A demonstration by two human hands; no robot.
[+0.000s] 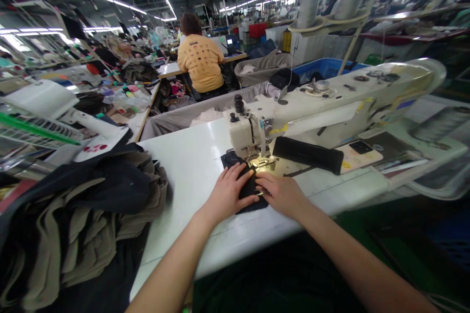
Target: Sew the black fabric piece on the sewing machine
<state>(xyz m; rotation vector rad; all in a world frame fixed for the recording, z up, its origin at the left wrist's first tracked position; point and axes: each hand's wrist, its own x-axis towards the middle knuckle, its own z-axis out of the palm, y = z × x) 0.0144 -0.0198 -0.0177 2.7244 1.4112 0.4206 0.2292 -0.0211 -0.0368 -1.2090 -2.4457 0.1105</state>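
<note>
While a small, dark fabric piece (249, 187) lies just below frame centre, the left hand (225, 190) rests over it, grip spread wide; the right hand (283, 193) touches its right side, pinching or not I cannot tell, before a cream-coloured metal sewing machine (293, 107) on the glossy white bench (187, 176).

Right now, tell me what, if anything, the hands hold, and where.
Dark fabric piece: left hand on top, right hand at its right edge; gripping or pressing, unclear.

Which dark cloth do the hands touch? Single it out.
The small piece on the white table, by the sewing machine; the dark cloth at left is piled with grey-brown pieces.
</note>
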